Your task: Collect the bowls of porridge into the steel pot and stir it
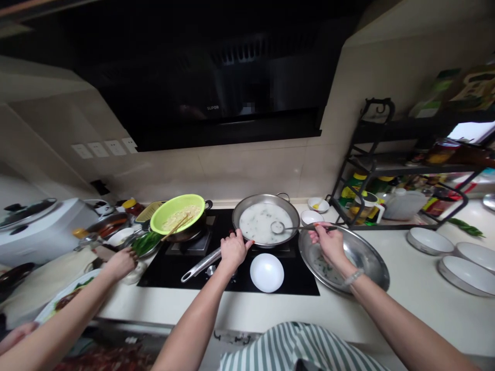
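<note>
A steel pan (236,206) of milky white soup with green bits stands on the black cooktop (154,275). My left hand (233,251) is closed over its long handle (201,265), close to the rim. In my right hand (328,241) is the dark handle of a metal ladle (277,227), whose bowl rests at the soup's surface. Below that hand sits a wide steel basin (373,257) with some liquid and green bits in it. A white bowl (266,273) stands on the cooktop in front of the pan.
A co-worker's hand (121,264) at the left is by some leafy greens (146,243). Chopsticks lie across a green colander (157,226) of pale food over the left burner. White bowls (430,241) stand at the right, near a black spice rack (350,154). A range hood (216,123) hangs above.
</note>
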`<state>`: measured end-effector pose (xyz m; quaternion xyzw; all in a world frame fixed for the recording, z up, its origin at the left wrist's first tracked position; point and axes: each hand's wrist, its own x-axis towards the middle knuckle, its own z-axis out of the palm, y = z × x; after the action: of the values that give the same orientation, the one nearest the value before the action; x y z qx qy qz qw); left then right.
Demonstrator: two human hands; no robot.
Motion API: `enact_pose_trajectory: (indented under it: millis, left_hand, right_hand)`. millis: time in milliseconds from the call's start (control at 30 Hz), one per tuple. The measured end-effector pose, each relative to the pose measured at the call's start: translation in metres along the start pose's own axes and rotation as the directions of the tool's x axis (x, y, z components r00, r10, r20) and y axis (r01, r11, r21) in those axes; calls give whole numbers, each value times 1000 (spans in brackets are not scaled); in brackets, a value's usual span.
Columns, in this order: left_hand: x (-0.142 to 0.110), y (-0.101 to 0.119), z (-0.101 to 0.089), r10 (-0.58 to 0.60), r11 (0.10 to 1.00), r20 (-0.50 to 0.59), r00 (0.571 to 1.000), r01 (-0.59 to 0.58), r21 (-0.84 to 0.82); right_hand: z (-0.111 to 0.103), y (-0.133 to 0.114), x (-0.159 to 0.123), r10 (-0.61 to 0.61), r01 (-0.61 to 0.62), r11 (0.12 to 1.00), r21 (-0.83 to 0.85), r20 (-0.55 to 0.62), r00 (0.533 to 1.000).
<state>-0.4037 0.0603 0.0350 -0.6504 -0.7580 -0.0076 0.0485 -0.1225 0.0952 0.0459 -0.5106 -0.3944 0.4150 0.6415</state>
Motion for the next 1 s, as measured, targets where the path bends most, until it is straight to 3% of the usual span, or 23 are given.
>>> enact_pose_trajectory:
  millis: [500, 1000]
  left_hand:
    - [1, 1, -1, -14, 1000, 19, 1000, 14, 21]
    - [0, 2, -4, -5, 998, 19, 1000, 4, 59]
  right_hand:
    - [-11, -7, 23, -9, 12, 998, -63, 38, 999]
    - [-16, -10, 21, 39, -38, 999, -30, 38, 998]
